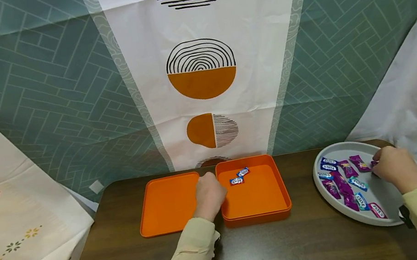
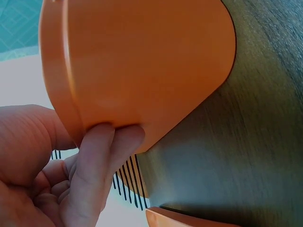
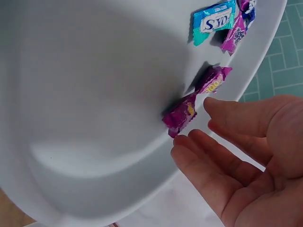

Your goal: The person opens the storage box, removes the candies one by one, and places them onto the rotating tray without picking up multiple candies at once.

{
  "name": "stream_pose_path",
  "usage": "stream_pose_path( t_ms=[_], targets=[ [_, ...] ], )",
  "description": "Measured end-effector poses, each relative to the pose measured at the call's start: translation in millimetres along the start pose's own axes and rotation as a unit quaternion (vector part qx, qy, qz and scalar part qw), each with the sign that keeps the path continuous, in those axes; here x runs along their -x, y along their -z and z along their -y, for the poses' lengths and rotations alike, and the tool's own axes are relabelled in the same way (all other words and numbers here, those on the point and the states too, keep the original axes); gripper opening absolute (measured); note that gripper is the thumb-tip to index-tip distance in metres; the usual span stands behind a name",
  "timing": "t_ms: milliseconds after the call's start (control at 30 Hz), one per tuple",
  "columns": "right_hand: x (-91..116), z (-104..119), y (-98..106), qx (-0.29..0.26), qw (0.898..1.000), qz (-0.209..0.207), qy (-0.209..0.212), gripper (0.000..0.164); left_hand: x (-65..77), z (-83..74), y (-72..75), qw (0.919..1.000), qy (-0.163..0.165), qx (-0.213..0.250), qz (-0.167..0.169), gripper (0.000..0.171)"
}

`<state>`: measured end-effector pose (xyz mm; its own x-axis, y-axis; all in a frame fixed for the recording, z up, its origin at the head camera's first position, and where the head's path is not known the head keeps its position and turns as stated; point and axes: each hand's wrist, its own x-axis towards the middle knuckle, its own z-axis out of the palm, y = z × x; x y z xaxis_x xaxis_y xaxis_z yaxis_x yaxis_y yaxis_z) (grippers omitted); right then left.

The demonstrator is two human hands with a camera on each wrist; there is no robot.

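My left hand is at the right edge of a flat orange lid lying on the table. In the left wrist view its thumb and fingers pinch the lid's edge. My right hand is over the right side of a round grey tray of wrapped candies. In the right wrist view, its thumb and fingertips are spread beside a purple-wrapped candy, with a gap between them. Another purple candy touches or nearly touches that one. A light-blue candy lies farther off.
An orange box, without a cover, stands just right of my left hand. Inside it are two small blue-wrapped candies. Several purple, blue and red candies lie on the tray. A patterned cloth hangs behind the brown table.
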<state>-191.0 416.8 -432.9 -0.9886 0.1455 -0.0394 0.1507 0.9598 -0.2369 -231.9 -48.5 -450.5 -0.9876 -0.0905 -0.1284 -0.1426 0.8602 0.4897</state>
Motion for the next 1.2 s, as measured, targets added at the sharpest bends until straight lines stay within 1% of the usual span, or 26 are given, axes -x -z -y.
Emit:
stream_pose_path(
  t_ms=[133, 300, 433, 500, 567, 700, 833, 933, 1000, 1133, 1200],
  targets=[
    [1.6, 9.7, 3.8, -0.001, 1.000, -0.008, 0.011, 0.033, 0.0, -0.4, 0.0, 1.0000, 0.004, 0.001, 0.003, 0.021],
    [1.6, 34.5, 11.8, -0.005, 0.998, -0.047, 0.049, 0.037, 0.8, -0.2, 0.6, 1.0000, 0.007, 0.005, 0.003, 0.021],
    [4.1, 68.8, 20.7, -0.016, 0.994, -0.084, 0.071, 0.037, 1.5, -0.6, 1.1, 1.0000, 0.004, 0.005, 0.000, 0.018],
    [6.9, 89.0, 24.7, -0.018, 0.990, -0.108, 0.091, 0.035, 1.7, -0.9, 1.2, 1.0000, 0.004, 0.004, 0.000, 0.018],
    [10.1, 109.7, 27.4, -0.022, 0.986, -0.122, 0.112, 0.034, 2.2, -1.0, 1.3, 1.0000, 0.005, 0.004, 0.002, 0.018],
    [13.8, 149.8, 26.2, -0.025, 0.974, -0.153, 0.163, 0.030, 2.8, -1.2, 1.5, 1.0000, 0.007, 0.005, 0.005, 0.019],
    [14.1, 187.8, 16.3, -0.038, 0.965, -0.161, 0.204, 0.029, 2.5, -0.8, 2.3, 1.0000, 0.006, 0.002, 0.002, 0.019],
    [13.0, 213.1, 4.5, -0.044, 0.958, -0.155, 0.235, 0.029, 2.2, -0.5, 2.7, 1.0000, 0.002, -0.006, -0.001, 0.019],
    [11.1, 227.9, -4.1, -0.042, 0.957, -0.143, 0.251, 0.028, 2.0, 0.2, 2.7, 0.9999, -0.005, -0.012, -0.005, 0.018],
    [7.0, 255.6, -19.5, -0.042, 0.956, -0.113, 0.268, 0.027, 2.5, 1.1, 2.4, 0.9992, -0.024, -0.022, -0.022, 0.019],
    [4.7, 268.7, -26.9, -0.042, 0.953, -0.107, 0.279, 0.026, 3.3, 1.7, 2.5, 0.9987, -0.032, -0.025, -0.030, 0.019]
  ],
)
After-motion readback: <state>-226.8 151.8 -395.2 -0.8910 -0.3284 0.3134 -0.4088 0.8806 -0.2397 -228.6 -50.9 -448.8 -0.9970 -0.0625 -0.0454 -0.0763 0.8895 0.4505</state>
